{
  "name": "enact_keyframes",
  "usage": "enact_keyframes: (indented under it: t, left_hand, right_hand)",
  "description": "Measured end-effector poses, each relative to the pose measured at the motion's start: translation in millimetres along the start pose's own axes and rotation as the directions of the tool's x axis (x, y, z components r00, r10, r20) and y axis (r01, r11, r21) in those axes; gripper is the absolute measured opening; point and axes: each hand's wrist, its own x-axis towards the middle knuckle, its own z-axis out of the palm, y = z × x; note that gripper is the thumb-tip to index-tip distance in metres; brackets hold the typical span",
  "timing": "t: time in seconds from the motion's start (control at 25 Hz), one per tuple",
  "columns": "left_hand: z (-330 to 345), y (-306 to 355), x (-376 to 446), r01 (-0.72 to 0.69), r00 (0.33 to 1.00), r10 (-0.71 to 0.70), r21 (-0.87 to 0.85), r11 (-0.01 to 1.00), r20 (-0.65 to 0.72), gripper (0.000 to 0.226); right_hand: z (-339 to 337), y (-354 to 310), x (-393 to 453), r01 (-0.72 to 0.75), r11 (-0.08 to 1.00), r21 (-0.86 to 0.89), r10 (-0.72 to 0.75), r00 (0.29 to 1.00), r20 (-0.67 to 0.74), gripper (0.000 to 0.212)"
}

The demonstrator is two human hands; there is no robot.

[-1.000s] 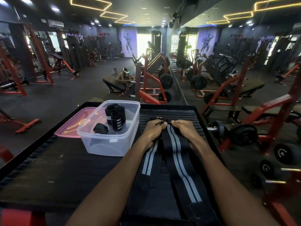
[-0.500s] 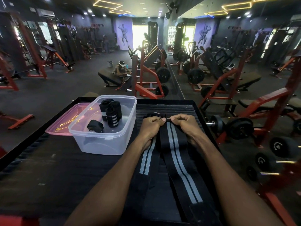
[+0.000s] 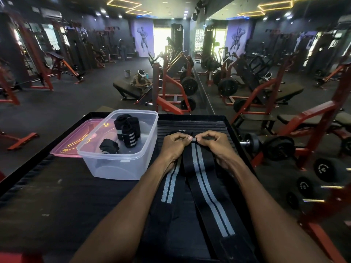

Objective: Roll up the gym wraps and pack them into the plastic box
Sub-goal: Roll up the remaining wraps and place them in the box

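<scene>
Both hands, left hand (image 3: 173,144) and right hand (image 3: 213,144), are pinching the far end of a striped black gym wrap (image 3: 204,179) with curled fingers. The wrap is lying along the tabletop (image 3: 57,202), just right of the clear plastic box (image 3: 121,164) holding rolled wraps (image 3: 127,132).

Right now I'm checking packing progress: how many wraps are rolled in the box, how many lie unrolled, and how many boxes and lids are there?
Rolled wraps in the plastic box: 3 ()
Unrolled wraps on the table: 2 ()
Plastic boxes: 1
Pink lids: 1
Total: 7
</scene>
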Motion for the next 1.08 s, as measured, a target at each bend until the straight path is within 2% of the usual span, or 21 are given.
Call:
enact_keyframes:
  t: [0.12, 0.2, 0.32, 0.4, 0.52, 0.64, 0.76, 0.8, 0.92, 1.08]
  left_hand:
    - [0, 1, -1, -0.025, 1.000, 0.025, 0.035, 0.999, 0.009, 0.016]
    - [0, 0, -2, -0.020, 0.999, 0.018, 0.045, 0.999, 0.031, 0.016]
    - [-2, -3, -2, 0.082, 0.994, -0.081, -0.003, 0.997, 0.075, 0.003]
    - [-1, -4, -3, 0.093, 0.994, -0.094, 0.018, 0.996, 0.062, 0.011]
    - [2, -1, -3, 0.032, 0.999, -0.032, 0.033, 0.999, 0.017, 0.003]
    - [2, 2, -5, -0.016, 1.000, 0.015, 0.054, 0.998, 0.010, 0.005]
    - [1, 0, -6, 0.002, 0.999, -0.004, 0.055, 0.999, 0.040, 0.003]
    - [2, -1, -6, 0.031, 0.998, -0.033, 0.034, 0.999, 0.058, 0.009]
    - [6, -4, -6, 0.101, 0.994, -0.099, -0.028, 0.994, 0.055, 0.017]
    - [11, -6, -6, 0.013, 0.999, -0.014, -0.020, 1.000, -0.044, 0.006]
  right_hand:
    - [-3, 2, 1, -0.069, 0.997, 0.022, 0.068, 0.997, 0.031, 0.015]
    - [-5, 3, 2, -0.010, 1.000, -0.012, 0.011, 1.000, 0.013, 0.013]
    - [-6, 0, -1, 0.039, 0.999, 0.001, -0.039, 0.999, 0.017, 0.015]
    - [-5, 0, -2, 0.056, 0.998, 0.017, -0.057, 0.998, 0.025, 0.016]
    - [-4, -1, -1, 0.024, 0.998, 0.051, -0.025, 0.999, 0.025, 0.010]
    - [-5, 0, -1, -0.066, 0.997, 0.048, 0.063, 0.997, 0.052, 0.005]
    - [-7, 3, 0, 0.039, 0.999, -0.009, -0.039, 0.999, 0.009, 0.010]
    - [-8, 4, 0, 0.071, 0.997, -0.010, -0.071, 0.998, -0.001, 0.012]
    - [-9, 7, 1, 0.090, 0.996, -0.013, -0.090, 0.996, 0.001, 0.014]
    - [-7, 11, 3, 0.082, 0.997, 0.010, -0.082, 0.997, -0.007, 0.011]
